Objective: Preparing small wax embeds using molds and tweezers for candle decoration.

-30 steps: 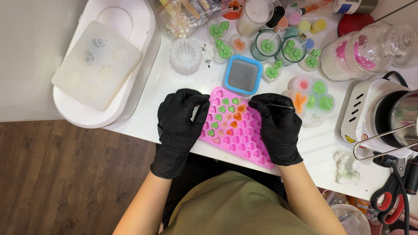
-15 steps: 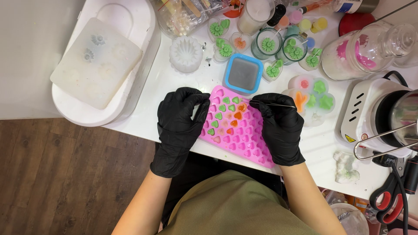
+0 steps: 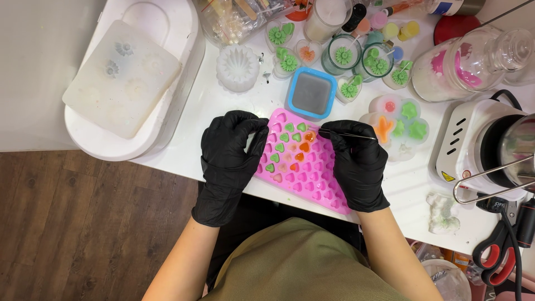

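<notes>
Centre frame: the gloved left hand (image 3: 231, 153) curls against the pink heart mould's (image 3: 298, 167) left edge, while the right hand (image 3: 356, 161) pinches a thin metal pick (image 3: 340, 132), tip over an orange heart.

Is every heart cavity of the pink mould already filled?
No, only some cavities near the top of the pink silicone mould hold green or orange pieces; the rest show bare pink.
</notes>
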